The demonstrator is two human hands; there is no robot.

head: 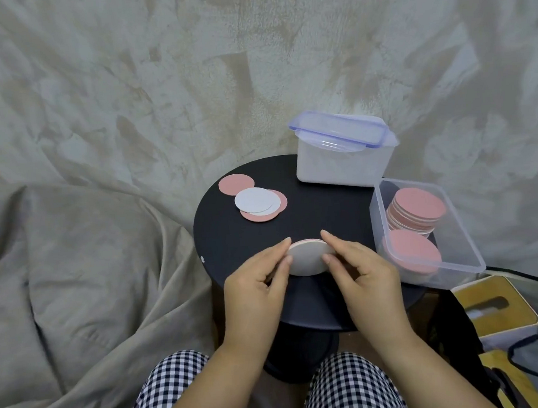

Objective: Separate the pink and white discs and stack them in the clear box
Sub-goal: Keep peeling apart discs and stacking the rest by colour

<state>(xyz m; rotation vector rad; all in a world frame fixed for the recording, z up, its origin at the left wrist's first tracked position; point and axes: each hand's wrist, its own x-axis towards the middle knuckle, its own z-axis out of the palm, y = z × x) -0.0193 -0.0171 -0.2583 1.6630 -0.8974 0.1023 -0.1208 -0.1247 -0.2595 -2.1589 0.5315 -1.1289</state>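
Above the near part of a small round black table (310, 213), both hands hold a thin stack of discs (308, 259), white face up with a pink edge showing. My left hand (258, 279) pinches its left rim and my right hand (361, 270) pinches its right rim. A lone pink disc (236, 184) lies at the table's far left, and beside it white discs (256, 200) overlap pink ones. At the right, the open clear box (460, 252) holds a tall stack with a pink top (419, 207) and a lower pink-topped pile (413, 254).
A second clear box (342, 161) stands at the table's back right with its blue-clipped lid lying loose on top. Crumpled grey cloth covers the floor and backdrop. A wooden tissue box (494, 307) and black cables lie at the lower right. My checked trousers show below.
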